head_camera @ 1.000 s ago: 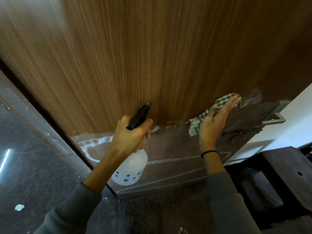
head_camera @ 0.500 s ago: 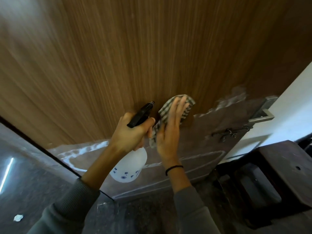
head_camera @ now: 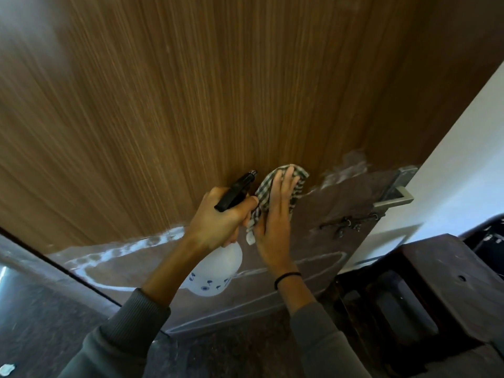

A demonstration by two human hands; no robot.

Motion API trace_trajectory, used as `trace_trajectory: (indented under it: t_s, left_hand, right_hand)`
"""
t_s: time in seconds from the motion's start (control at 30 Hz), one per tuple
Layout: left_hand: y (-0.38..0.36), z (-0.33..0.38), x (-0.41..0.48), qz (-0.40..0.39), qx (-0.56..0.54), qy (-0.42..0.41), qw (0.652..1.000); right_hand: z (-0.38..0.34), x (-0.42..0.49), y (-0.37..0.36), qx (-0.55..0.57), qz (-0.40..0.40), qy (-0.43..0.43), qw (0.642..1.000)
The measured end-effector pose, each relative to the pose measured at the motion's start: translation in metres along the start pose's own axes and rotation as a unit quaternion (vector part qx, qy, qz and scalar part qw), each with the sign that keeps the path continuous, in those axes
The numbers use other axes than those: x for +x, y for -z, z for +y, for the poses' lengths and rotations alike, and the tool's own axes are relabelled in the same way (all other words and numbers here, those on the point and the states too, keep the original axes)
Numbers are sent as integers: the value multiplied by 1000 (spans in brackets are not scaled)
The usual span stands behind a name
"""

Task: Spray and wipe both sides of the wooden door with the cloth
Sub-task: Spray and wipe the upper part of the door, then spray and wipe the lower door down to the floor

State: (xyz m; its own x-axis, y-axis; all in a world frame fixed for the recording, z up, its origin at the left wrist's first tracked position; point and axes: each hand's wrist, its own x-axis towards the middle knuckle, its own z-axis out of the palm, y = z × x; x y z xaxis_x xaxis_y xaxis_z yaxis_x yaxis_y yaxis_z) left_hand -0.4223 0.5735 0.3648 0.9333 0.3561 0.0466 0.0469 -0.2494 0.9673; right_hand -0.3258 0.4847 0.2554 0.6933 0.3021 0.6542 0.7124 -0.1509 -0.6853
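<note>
The wooden door fills most of the view, brown with vertical grain; its lower part carries a dull film with white streaks. My left hand grips a white spray bottle with a black trigger head, nozzle close to the door. My right hand presses a green-checked cloth flat against the door with straight fingers, right beside the bottle's head. Part of the cloth hangs below my palm.
A metal door handle and a dark latch sit at the door's right edge, next to a white wall. A dark wooden piece of furniture stands at the lower right. The dark stone floor lies at the lower left.
My right hand slid the cloth leftward across the door from near the handle to beside the spray bottle. The left hand kept holding the bottle in about the same place.
</note>
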Motion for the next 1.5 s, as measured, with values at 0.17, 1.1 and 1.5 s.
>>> trace_trajectory:
  t_s: [0.17, 1.1, 1.5]
  left_hand:
    - [-26, 1, 7, -11, -14, 15, 1000]
    - [-86, 41, 57, 26, 69, -35, 997]
    - [-95, 42, 77, -3, 59, -12, 998]
  right_hand:
    - [30, -7, 34, 18, 74, -121, 990]
    - [43, 86, 93, -21, 72, 43, 996]
    - [104, 83, 103, 94, 279, -184, 938]
